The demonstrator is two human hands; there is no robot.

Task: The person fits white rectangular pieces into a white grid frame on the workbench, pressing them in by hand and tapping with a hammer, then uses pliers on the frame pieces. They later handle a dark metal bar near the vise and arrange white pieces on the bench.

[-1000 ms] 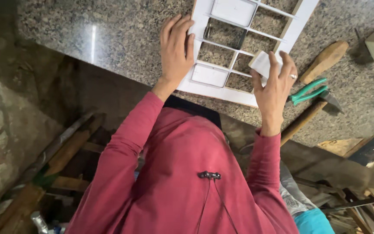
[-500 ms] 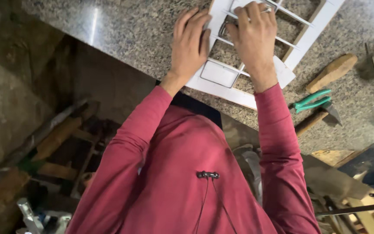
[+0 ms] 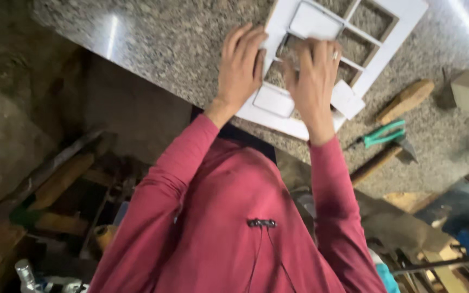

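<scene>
The person wears a dark red long-sleeved top, its sleeves (image 3: 329, 179) reaching to the wrists and creased along the arms. A small black clip (image 3: 261, 223) sits on the chest of the top, with two thin black cables (image 3: 256, 255) running down from it over the cloth. The right hand (image 3: 315, 87) bears a pale ring (image 3: 334, 55) on one finger; the left hand (image 3: 240, 68) is bare.
</scene>
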